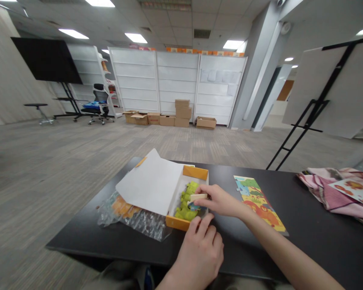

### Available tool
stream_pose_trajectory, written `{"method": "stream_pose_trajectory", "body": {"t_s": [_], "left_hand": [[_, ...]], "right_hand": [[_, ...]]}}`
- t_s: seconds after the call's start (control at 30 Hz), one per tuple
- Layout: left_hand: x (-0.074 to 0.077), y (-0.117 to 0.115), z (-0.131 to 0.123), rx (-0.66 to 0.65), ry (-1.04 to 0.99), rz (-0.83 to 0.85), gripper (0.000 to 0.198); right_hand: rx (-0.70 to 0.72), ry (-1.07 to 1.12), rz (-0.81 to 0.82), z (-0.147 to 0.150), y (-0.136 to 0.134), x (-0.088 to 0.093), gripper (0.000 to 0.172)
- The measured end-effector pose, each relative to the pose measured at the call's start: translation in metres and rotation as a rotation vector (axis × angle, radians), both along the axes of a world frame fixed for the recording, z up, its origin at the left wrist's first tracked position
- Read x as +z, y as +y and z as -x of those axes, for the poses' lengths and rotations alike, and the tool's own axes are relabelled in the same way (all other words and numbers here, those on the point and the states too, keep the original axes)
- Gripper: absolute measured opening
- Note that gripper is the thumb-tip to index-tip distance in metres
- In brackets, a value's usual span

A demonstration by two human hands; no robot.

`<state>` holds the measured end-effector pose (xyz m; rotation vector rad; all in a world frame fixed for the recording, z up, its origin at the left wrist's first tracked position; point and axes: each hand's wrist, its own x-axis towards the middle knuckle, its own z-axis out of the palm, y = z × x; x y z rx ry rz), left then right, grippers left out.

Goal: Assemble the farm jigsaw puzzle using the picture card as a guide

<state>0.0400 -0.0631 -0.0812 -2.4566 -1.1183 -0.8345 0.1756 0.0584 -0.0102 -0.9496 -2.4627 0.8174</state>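
A yellow-edged cardboard box (195, 172) lies on the black table with its white-lined lid (153, 183) folded open to the left. Green pieces (184, 201) are inside it. My right hand (216, 199) reaches over the box from the right, pinching puzzle pieces (198, 197) with a pale edge and a blue-green printed face. At the near right corner of the box is my left hand (201, 249), its fingers curled against the wall; the fingertips are partly hidden. To the right lies a joined animal puzzle (258, 201) with orange and green pictures.
Crumpled clear plastic with orange pieces (124, 207) sits partly under the lid. A pink cloth (317, 189) with a printed sheet (357, 189) is at the table's right. Beyond the table stand a black easel frame (314, 108), cardboard boxes (183, 112) and white shelves (178, 80).
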Motion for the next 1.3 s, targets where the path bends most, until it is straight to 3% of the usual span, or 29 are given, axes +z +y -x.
{"method": "stream_pose_trajectory", "body": {"t_s": [0.2, 0.3, 0.43, 0.53, 0.63, 0.7, 0.77, 0.83, 0.93, 1.03, 1.2, 1.3], "left_hand": [[-0.001, -0.002, 0.0, 0.001, 0.022, 0.03, 0.019], [-0.002, -0.002, -0.001, 0.005, 0.033, 0.027, 0.019], [-0.003, -0.001, -0.002, 0.001, 0.059, 0.009, 0.02], [-0.002, -0.001, -0.004, 0.007, 0.059, 0.02, 0.02], [-0.002, 0.001, -0.006, 0.009, 0.07, 0.037, 0.02], [-0.001, 0.001, -0.007, -0.008, 0.083, 0.032, 0.02], [0.0, 0.002, -0.007, -0.019, 0.083, 0.024, 0.021], [0.001, 0.002, -0.008, -0.018, 0.078, 0.032, 0.021], [0.002, 0.003, -0.01, -0.026, 0.084, 0.044, 0.022], [0.002, 0.004, -0.013, -0.031, 0.095, 0.042, 0.022], [0.001, 0.005, -0.015, -0.013, 0.09, 0.04, 0.022], [0.0, 0.004, -0.016, 0.007, 0.098, 0.037, 0.024]], "right_hand": [[0.202, -0.435, -0.104, 0.027, 0.017, 0.029, 0.03], [0.117, -0.581, -0.266, 0.04, 0.008, 0.039, 0.028], [-0.026, -0.461, -0.353, 0.039, -0.005, 0.042, 0.027], [-0.13, -0.174, -0.236, 0.03, -0.007, 0.044, 0.027], [-0.195, 0.136, 0.059, 0.021, -0.003, 0.042, 0.027], [-0.199, 0.229, 0.238, 0.017, 0.001, 0.038, 0.03], [-0.205, 0.236, 0.314, 0.014, 0.006, 0.031, 0.032], [-0.248, 0.222, 0.245, 0.012, 0.01, 0.023, 0.029], [-0.323, 0.165, -0.107, 0.011, 0.014, 0.015, 0.017], [-0.254, 0.017, -0.394, 0.014, 0.013, 0.01, 0.029], [-0.011, -0.293, -0.394, 0.022, 0.006, 0.004, 0.028], [0.054, -0.291, -0.35, 0.03, 0.005, 0.0, 0.048]]}}
